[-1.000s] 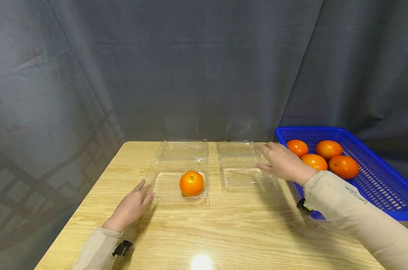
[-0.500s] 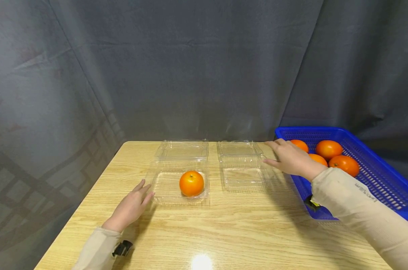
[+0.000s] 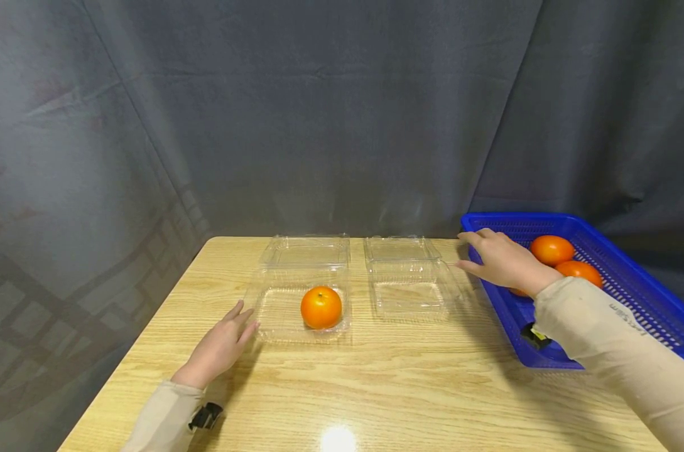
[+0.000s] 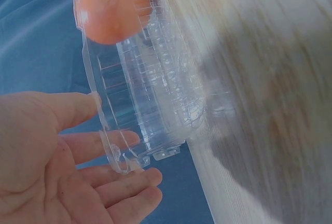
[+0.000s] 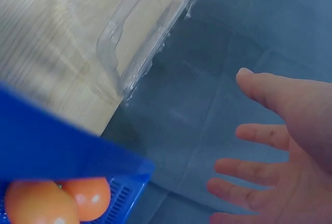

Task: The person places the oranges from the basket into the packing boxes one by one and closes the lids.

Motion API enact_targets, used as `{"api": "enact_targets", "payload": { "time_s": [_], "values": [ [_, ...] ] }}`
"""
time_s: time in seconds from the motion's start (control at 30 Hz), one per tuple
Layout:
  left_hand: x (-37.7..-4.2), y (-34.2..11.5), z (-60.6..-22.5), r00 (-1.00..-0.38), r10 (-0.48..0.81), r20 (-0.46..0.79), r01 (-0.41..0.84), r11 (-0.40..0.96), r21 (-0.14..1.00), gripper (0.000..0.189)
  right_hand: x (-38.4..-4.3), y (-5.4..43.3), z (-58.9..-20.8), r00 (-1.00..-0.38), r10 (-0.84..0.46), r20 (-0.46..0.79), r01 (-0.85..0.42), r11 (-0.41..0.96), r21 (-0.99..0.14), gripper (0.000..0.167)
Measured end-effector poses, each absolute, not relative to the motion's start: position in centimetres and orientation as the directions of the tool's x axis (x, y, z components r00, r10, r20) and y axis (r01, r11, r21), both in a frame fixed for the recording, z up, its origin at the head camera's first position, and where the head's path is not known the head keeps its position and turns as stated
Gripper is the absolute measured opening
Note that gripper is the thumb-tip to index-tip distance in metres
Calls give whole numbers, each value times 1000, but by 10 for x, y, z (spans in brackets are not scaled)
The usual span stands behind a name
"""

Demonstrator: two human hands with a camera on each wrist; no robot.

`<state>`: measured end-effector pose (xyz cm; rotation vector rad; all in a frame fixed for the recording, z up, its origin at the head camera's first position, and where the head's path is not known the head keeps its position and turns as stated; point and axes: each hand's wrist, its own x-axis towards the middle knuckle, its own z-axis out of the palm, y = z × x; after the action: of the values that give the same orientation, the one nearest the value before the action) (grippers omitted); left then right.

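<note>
My left hand (image 3: pixel 217 348) is beside the left corner of a clear plastic clamshell box (image 3: pixel 279 314), fingers relaxed and spread. In the left wrist view its thumb tip appears at the rim of the box, with fingers behind the clear plastic; I cannot tell how firmly they touch. One orange (image 3: pixel 321 307) sits in the right part of that box. My right hand (image 3: pixel 502 260) holds nothing and hovers over the left rim of a blue basket (image 3: pixel 497 333), its fingers apart in the right wrist view. Oranges (image 3: pixel 552 250) lie in the basket, some hidden behind this hand.
A second clear clamshell box (image 3: pixel 409 292) stands with its lid back, between the first box and the basket. The wooden table (image 3: pixel 375 389) ends at a dark grey curtain (image 3: pixel 330 125) behind and to the left.
My right hand has moved right, from over the second box to above the basket's left rim, covering more of the oranges. My left hand and the orange in the box have stayed put.
</note>
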<state>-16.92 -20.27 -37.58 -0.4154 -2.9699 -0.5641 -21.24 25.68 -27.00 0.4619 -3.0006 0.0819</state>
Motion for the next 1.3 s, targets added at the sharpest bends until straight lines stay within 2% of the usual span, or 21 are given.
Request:
{"api": "enact_targets", "payload": {
  "time_s": [0.37,1.3],
  "values": [
    [-168,-202,-374,-959,251,134,282,893,349,45,-219,278,-270,-965,-253,73,-257,966,-43,67],
    [-167,-202,-372,-963,245,110,268,890,369,45,-230,317,-275,-989,-151,-1,-150,985,-85,64]
  ]
}}
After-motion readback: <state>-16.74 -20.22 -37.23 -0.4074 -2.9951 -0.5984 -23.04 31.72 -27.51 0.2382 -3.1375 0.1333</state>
